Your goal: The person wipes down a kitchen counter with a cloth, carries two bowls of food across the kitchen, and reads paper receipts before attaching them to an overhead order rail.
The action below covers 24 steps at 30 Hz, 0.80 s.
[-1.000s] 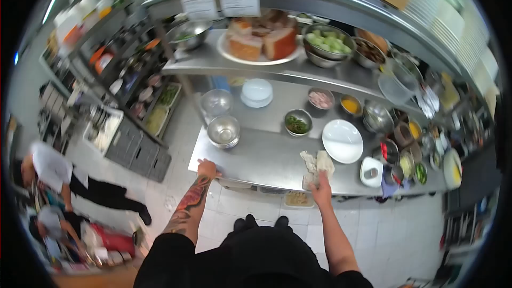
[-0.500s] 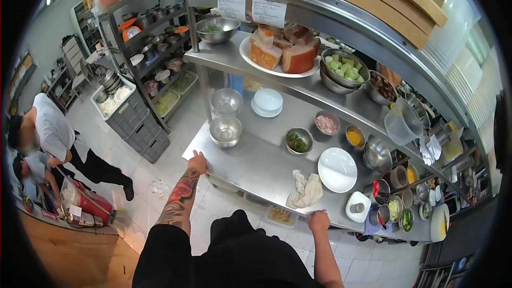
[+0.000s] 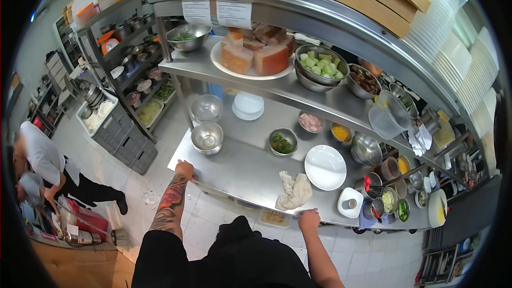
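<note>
My left hand (image 3: 184, 169) grips the front edge of the steel counter (image 3: 229, 168) near its left end, fingers bent over the rim. Farther right, my right hand (image 3: 309, 218) rests on the same edge with its fingers curled around it. A crumpled beige cloth (image 3: 294, 191) lies just left of my right hand, not touching it. Behind the cloth are a white plate (image 3: 325, 167) and a metal bowl of chopped greens (image 3: 282, 142). Stacked metal bowls (image 3: 207, 137) stand beyond my left hand.
Above the counter, a steel shelf (image 3: 197, 68) holds a plate of large meat pieces (image 3: 237, 60) and bowls. Small containers crowd the right side around a white square dish (image 3: 350, 202). Two people bend down at the far left, one in a white shirt (image 3: 42, 152).
My right hand has let go of the cloth and moved to the counter edge. The cloth now lies by itself. My left hand stays at the edge while the camera view has shifted.
</note>
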### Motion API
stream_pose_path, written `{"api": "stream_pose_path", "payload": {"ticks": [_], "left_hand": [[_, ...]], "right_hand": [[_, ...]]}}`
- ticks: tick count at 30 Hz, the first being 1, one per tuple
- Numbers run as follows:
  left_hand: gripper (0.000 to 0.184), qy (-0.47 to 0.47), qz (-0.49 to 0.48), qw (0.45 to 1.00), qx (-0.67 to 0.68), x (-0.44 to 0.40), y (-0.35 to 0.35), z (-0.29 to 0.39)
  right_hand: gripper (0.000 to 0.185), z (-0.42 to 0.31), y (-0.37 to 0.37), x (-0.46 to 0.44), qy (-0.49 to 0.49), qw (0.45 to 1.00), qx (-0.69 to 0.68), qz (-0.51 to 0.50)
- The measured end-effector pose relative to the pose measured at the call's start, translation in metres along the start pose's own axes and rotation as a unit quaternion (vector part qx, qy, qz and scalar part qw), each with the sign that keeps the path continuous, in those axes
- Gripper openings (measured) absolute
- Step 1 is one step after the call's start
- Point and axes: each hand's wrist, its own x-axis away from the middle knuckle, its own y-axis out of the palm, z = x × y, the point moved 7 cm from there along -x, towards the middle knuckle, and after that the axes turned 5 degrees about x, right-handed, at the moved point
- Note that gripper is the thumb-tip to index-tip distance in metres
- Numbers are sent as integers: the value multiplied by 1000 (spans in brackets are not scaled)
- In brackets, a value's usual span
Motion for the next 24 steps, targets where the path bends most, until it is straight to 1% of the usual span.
{"api": "stream_pose_path", "payload": {"ticks": [2, 4, 5, 6, 8, 10, 11, 13, 15, 17, 19, 20, 22, 23, 24], "left_hand": [[92, -3, 7, 1000, 8, -2, 3, -4], [85, -7, 7, 999, 43, 2, 1, -6], [82, -9, 6, 998, 59, 2, 3, -7], [78, -3, 44, 998, 50, 1, 7, -9], [78, 2, 44, 998, 44, 3, 6, -7], [77, -1, 47, 998, 44, 6, 6, -8], [77, -1, 56, 997, 49, 7, 5, -8], [77, 3, 68, 996, 50, 9, -2, -6], [79, 13, 14, 999, 31, 8, -3, -4], [81, 22, 16, 999, 21, -2, 6, -9], [84, 27, 32, 999, 8, -11, 14, -12], [85, 22, 36, 999, 6, -13, 16, -14], [85, 29, 26, 999, 4, -8, 7, -10], [86, 31, 15, 999, 10, -2, 3, -8], [82, 31, 26, 999, 9, 3, -3, -6]], "right_hand": [[47, 4, 10, -2, 5, 1000, -6, 8], [48, 3, 19, -2, -4, 994, 25, 102], [48, 8, 30, -3, 9, 995, 19, 94], [49, 7, 31, -5, 9, 995, 27, 98], [51, 7, 32, -6, 13, 995, 31, 95], [41, 2, 30, -9, -2, 993, 66, 96], [41, 2, 28, -11, 1, 994, 63, 94], [35, -2, 34, -15, -25, 999, 38, 5], [32, -4, 29, -15, -10, 999, 47, 15], [29, -2, 29, -17, 7, 998, 52, 24], [23, -5, 30, -20, -37, 996, 77, 31], [23, -4, 28, -19, -30, 997, 70, 29], [19, -7, 7, -13, -50, 997, 53, 14], [19, -7, 8, -14, -46, 998, 46, 12], [18, -7, 9, -15, -38, 999, 35, 16]]}}
